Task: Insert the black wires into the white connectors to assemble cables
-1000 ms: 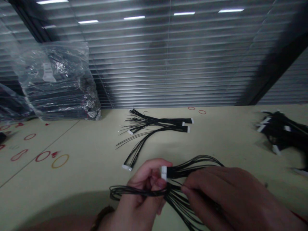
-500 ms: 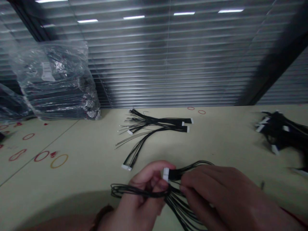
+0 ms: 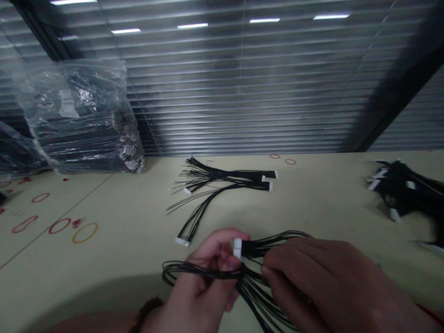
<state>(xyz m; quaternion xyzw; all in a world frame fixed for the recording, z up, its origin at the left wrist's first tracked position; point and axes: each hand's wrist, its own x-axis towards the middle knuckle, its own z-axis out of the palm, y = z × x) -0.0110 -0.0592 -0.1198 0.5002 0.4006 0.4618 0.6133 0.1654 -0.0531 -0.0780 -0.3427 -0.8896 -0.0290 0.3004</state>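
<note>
My left hand (image 3: 204, 277) pinches a white connector (image 3: 237, 248) at the end of a black wire harness (image 3: 256, 286), thumb and forefinger closed on it. A loop of the same thin black wires (image 3: 180, 272) sticks out to the left of that hand. My right hand (image 3: 322, 282) is closed on the wires just right of the connector, fingertips pressed together on the strands. Both hands hover low over the pale table (image 3: 132, 240) near its front edge.
More black harnesses with white connectors (image 3: 222, 182) lie spread at the table's middle. Another heap of harnesses (image 3: 405, 192) lies at the right. A clear plastic bag of black cables (image 3: 83, 120) leans on the window blinds at the back left. Red and orange rings (image 3: 85, 232) mark the table.
Both hands have stayed in place, shifting the connector only slightly. The wire loop on the left has opened a little wider.
</note>
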